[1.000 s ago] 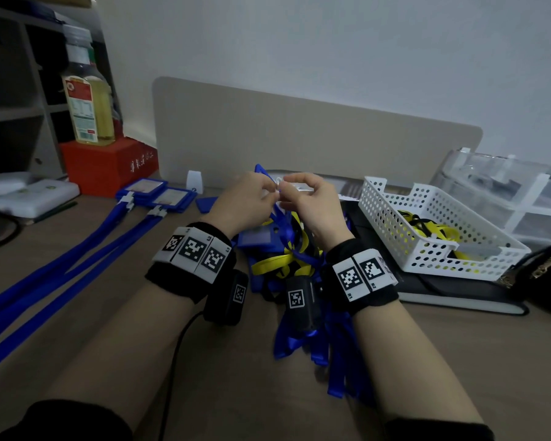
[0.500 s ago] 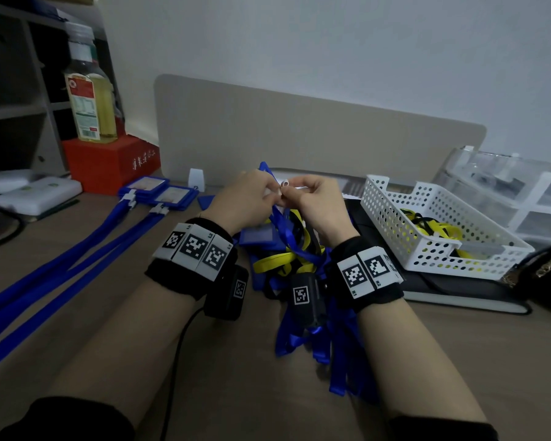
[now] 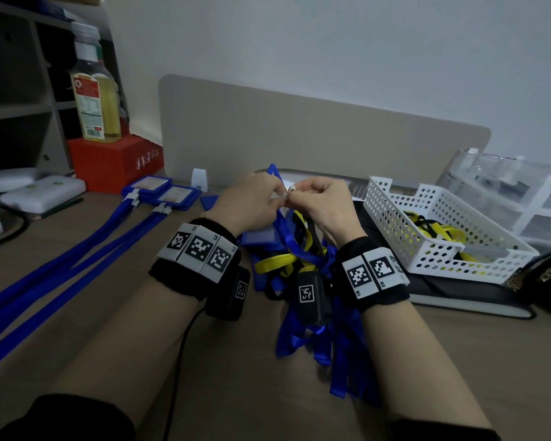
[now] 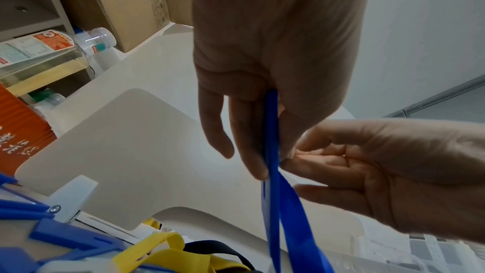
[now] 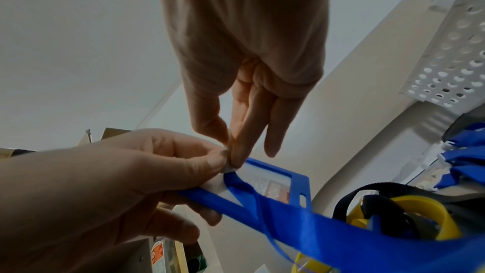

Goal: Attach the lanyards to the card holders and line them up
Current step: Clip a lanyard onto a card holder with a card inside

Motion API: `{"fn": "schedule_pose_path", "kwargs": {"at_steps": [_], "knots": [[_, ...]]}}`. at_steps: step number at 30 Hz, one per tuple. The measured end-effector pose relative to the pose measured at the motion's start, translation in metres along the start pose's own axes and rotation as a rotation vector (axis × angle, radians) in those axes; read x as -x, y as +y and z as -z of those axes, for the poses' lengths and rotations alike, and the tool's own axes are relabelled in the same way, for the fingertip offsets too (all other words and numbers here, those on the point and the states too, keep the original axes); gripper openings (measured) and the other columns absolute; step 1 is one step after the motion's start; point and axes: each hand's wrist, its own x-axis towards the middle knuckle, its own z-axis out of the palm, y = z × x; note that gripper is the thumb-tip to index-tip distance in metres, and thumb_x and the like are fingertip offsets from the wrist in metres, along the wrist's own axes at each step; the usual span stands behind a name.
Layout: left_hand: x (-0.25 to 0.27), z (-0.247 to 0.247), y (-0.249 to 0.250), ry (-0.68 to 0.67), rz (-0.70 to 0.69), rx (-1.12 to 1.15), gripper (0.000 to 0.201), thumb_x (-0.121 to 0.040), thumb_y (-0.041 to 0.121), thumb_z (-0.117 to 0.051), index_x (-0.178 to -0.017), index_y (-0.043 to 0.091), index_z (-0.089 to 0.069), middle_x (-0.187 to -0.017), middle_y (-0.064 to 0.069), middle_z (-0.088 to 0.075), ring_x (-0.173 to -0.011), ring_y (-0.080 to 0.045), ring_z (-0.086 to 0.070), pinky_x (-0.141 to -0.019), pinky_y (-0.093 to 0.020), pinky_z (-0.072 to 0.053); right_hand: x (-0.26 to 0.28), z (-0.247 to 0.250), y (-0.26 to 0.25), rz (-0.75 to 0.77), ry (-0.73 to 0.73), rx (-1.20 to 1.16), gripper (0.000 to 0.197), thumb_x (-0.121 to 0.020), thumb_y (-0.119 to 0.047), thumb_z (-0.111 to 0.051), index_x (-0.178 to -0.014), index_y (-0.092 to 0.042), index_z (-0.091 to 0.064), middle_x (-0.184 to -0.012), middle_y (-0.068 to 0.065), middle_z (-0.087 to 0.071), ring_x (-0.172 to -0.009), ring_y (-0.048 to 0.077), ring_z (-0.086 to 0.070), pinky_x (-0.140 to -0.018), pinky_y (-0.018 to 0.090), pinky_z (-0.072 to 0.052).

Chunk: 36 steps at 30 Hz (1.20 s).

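Head view, hands: left hand [image 3: 252, 202] and right hand [image 3: 323, 205] meet fingertip to fingertip above the surface [image 3: 115, 313], pinching a small white clip [image 3: 289, 190].
Head view, finished pair: two blue card holders [image 3: 163, 192] with lanyards [image 3: 61, 249] lie side by side at left.
Head view, basket: white basket [image 3: 442, 243] holds yellow straps.
Left wrist view, grip: fingers [image 4: 252, 153] curled round a blue lanyard [image 4: 273, 173] hanging down.
Right wrist view, grip: fingertips [image 5: 236, 151] pinch the clip at the edge of a blue card holder [image 5: 275, 184], which the left hand holds.
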Motion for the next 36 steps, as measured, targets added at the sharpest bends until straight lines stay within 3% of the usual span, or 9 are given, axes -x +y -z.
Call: {"fn": "schedule_pose_path", "kwargs": {"at_steps": [3, 8, 11, 18, 21, 24, 28, 31, 36], "knots": [[0.002, 0.001, 0.001, -0.021, -0.008, -0.044, 0.023, -0.096, 0.025, -0.050, -0.113, 0.020, -0.064, -0.117, -0.005, -0.060, -0.106, -0.023, -0.054, -0.086, -0.039, -0.047, 0.000, 0.003, -0.001, -0.019, -0.017, 0.007, 0.011, -0.069, 0.002, -0.073, -0.078, 0.002, -0.066, -0.061, 0.005, -0.061, -0.058, 0.016, -0.055, -0.056, 0.027, -0.045], [0.003, 0.001, 0.004, -0.028, -0.023, -0.083, 0.027, -0.096, 0.025, -0.048, -0.117, 0.019, -0.064, -0.114, -0.006, -0.061, -0.104, -0.023, -0.054, -0.078, -0.031, -0.040, 0.003, 0.005, -0.002, -0.011, -0.044, 0.013, 0.010, -0.070, -0.008, -0.073, -0.071, -0.003, -0.064, -0.061, 0.008, -0.061, -0.066, 0.023, -0.056, -0.068, 0.037, -0.049], [0.001, 0.002, 0.003, -0.048, -0.027, -0.086, 0.026, -0.095, 0.025, -0.050, -0.117, 0.017, -0.063, -0.111, -0.006, -0.061, -0.091, -0.017, -0.049, -0.074, -0.030, -0.036, 0.003, -0.001, -0.001, 0.029, -0.013, 0.047, 0.026, -0.057, -0.027, -0.071, -0.066, -0.003, -0.065, -0.055, 0.006, -0.061, -0.058, 0.021, -0.056, -0.062, 0.037, -0.049], [0.001, 0.006, 0.003, -0.111, -0.030, -0.052, 0.022, -0.096, 0.022, -0.050, -0.108, 0.012, -0.065, -0.101, -0.004, -0.057, -0.092, -0.019, -0.051, -0.074, -0.030, -0.036, 0.005, -0.006, -0.003, 0.091, 0.025, 0.158, 0.019, -0.073, -0.015, -0.067, -0.058, -0.009, -0.058, -0.054, 0.006, -0.055, -0.047, 0.014, -0.050, -0.057, 0.035, -0.052], [0.001, 0.005, 0.001, -0.083, -0.005, -0.045, 0.024, -0.095, 0.022, -0.050, -0.109, 0.008, -0.064, -0.109, -0.009, -0.060, -0.100, -0.024, -0.055, -0.076, -0.028, -0.038, 0.004, -0.008, -0.003, 0.142, 0.069, 0.161, 0.032, -0.077, -0.011, -0.066, -0.051, -0.013, -0.047, -0.046, -0.001, -0.048, -0.041, 0.014, -0.051, -0.055, 0.037, -0.052], [0.001, 0.002, 0.001, -0.100, 0.009, -0.010, 0.026, -0.094, 0.022, -0.054, -0.111, 0.006, -0.065, -0.118, -0.010, -0.060, -0.101, -0.021, -0.055, -0.075, -0.022, -0.035, 0.001, -0.005, -0.003, 0.200, 0.099, 0.234, 0.036, -0.080, -0.009, -0.060, -0.048, -0.013, -0.044, -0.044, 0.001, -0.054, -0.047, 0.022, -0.060, -0.058, 0.040, -0.055], [0.000, 0.000, -0.001, -0.068, 0.015, -0.004, 0.025, -0.093, 0.025, -0.056, -0.109, 0.009, -0.066, -0.119, -0.007, -0.060, -0.107, -0.021, -0.056, -0.085, -0.027, -0.042, -0.002, -0.001, 0.001, 0.176, 0.044, 0.278, 0.034, -0.083, -0.020, -0.062, -0.053, -0.013, -0.047, -0.049, -0.001, -0.053, -0.051, 0.015, -0.052, -0.058, 0.033, -0.047], [-0.001, 0.000, -0.001, -0.038, 0.022, -0.040, 0.025, -0.091, 0.028, -0.057, -0.104, 0.009, -0.067, -0.109, -0.006, -0.064, -0.098, -0.022, -0.058, -0.085, -0.038, -0.050, -0.002, -0.002, 0.002, 0.158, 0.020, 0.290, 0.034, -0.081, -0.034, -0.068, -0.059, -0.013, -0.053, -0.055, -0.001, -0.053, -0.056, 0.013, -0.050, -0.058, 0.031, -0.044], [-0.001, 0.001, 0.000, 0.025, 0.046, -0.041, 0.024, -0.088, 0.028, -0.057, -0.087, 0.007, -0.069, -0.091, -0.005, -0.065, -0.088, -0.022, -0.057, -0.077, -0.038, -0.051, 0.000, -0.002, -0.001, 0.133, 0.013, 0.336, 0.033, -0.083, -0.022, -0.063, -0.054, -0.012, -0.052, -0.053, 0.001, -0.055, -0.057, 0.015, -0.052, -0.060, 0.030, -0.043]]}}
